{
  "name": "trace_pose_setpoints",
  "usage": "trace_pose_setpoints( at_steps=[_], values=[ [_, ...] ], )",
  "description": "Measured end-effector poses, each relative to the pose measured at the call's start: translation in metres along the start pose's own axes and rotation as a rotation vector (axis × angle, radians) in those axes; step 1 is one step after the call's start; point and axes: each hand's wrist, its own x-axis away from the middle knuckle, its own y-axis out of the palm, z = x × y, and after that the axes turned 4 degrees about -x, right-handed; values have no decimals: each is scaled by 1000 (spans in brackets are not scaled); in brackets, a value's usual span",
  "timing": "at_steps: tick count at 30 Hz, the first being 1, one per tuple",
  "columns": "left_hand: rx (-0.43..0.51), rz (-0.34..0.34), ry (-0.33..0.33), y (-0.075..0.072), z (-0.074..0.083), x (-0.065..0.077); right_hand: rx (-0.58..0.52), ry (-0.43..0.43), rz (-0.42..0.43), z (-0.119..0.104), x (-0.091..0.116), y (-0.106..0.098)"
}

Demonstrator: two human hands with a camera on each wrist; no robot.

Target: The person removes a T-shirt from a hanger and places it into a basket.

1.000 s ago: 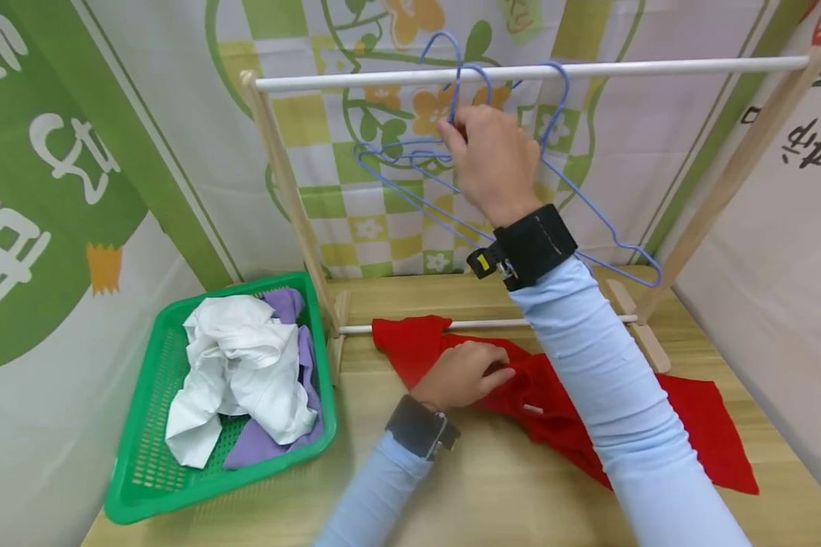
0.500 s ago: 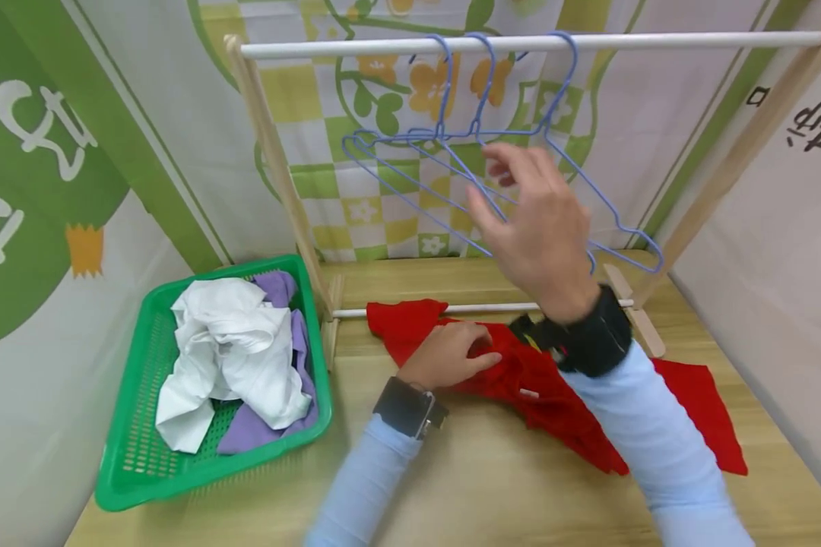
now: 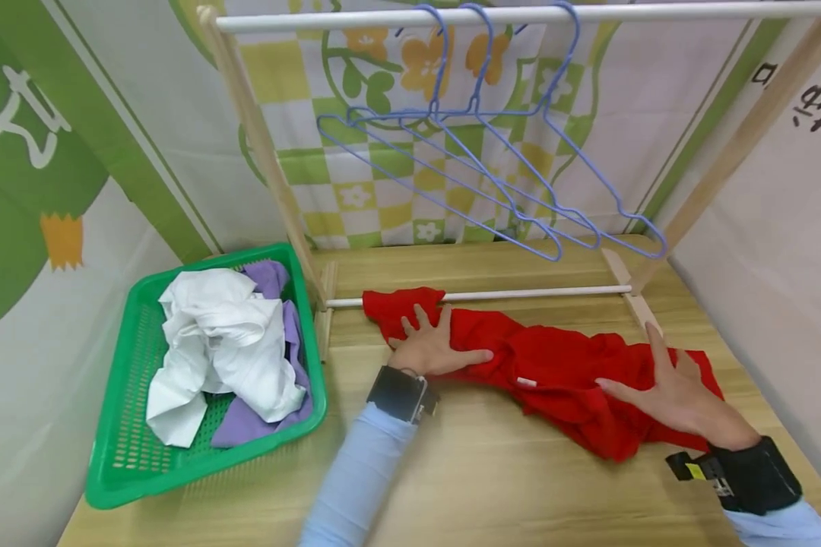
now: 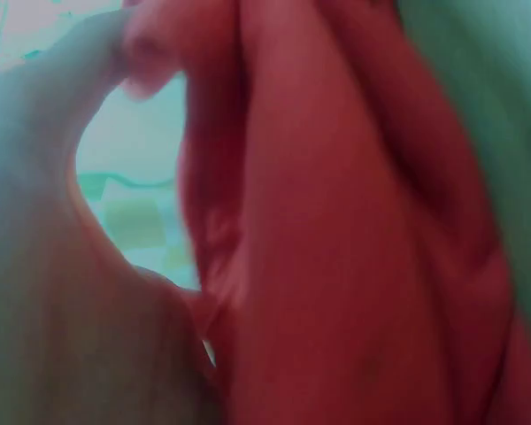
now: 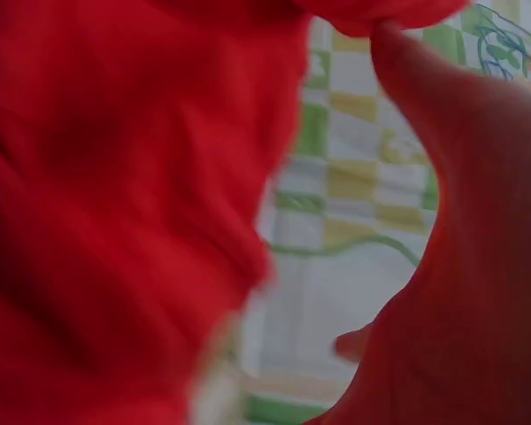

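A rumpled red garment [image 3: 554,357] with a small white tag lies across the table in the head view. My left hand [image 3: 432,348] rests on its left part, fingers spread. Over its right part is my right hand [image 3: 680,391], its thumb and fingers spread wide. In the left wrist view the red cloth [image 4: 336,221] fills the middle beside my hand. Red folds [image 5: 133,212] take up the left of the right wrist view, where the thumb reaches the cloth at the top.
Three blue hangers [image 3: 475,114] hang from the white rail [image 3: 356,20] of a wooden rack behind the garment. A green basket [image 3: 106,448] with white cloth [image 3: 219,327] and purple cloth [image 3: 246,425] stands at left. The rack's lower bar [image 3: 540,293] runs just behind the garment.
My right hand has let go of a hanger on the rail and come down right to the red garment. My left hand has spread its fingers on the cloth. The head view has tilted downward.
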Motion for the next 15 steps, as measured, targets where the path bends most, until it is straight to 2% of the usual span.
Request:
trace_pose_setpoints(
  at_steps=[3,6,8,10,13,15],
  values=[
    [-35,-6,77,6,9,-2,-55,-56,-73,5,-7,19],
    [-70,32,177,8,23,-3,-60,-123,-100,-16,-16,37],
    [-87,68,235,11,32,-6,-47,-168,-86,-35,-25,48],
    [-83,64,278,16,40,-9,-27,-219,-66,-53,-33,58],
    [-84,65,307,24,47,-10,-17,-280,-10,-75,-41,74],
    [-99,93,315,26,48,-9,-22,-309,42,-84,-44,82]
  ],
)
